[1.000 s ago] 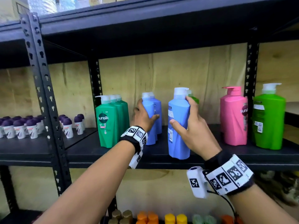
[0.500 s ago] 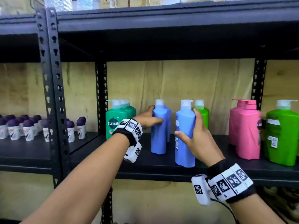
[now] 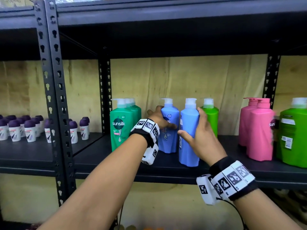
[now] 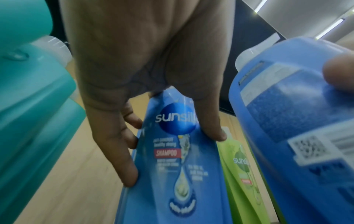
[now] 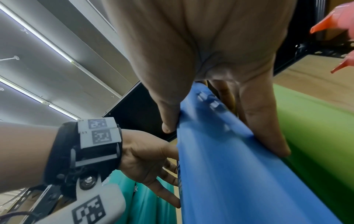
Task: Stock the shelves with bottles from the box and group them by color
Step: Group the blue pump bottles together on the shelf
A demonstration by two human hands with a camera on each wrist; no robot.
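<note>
Two blue shampoo bottles stand upright side by side on the black shelf [image 3: 166,170]. My left hand [image 3: 166,117] grips the left blue bottle [image 3: 169,140], fingers on its left edge and thumb across the front label; the left wrist view shows this grip [image 4: 176,157] on the labelled bottle [image 4: 172,151]. My right hand [image 3: 191,123] grips the right blue bottle [image 3: 188,150], which stands slightly nearer the shelf's front edge. In the right wrist view, my right hand [image 5: 223,139] has its thumb and fingers on either side of that bottle [image 5: 229,174].
Teal-green bottles [image 3: 122,128] stand left of the blue pair, and a light green bottle [image 3: 211,117] stands right behind them. Pink bottles [image 3: 259,130] and a green bottle [image 3: 294,133] fill the right end. Small purple-capped containers [image 3: 29,130] sit in the left bay.
The right blue bottle has moved back and left, so the gap to the left blue bottle has closed. Both hands keep their grips. The head view has shifted.
</note>
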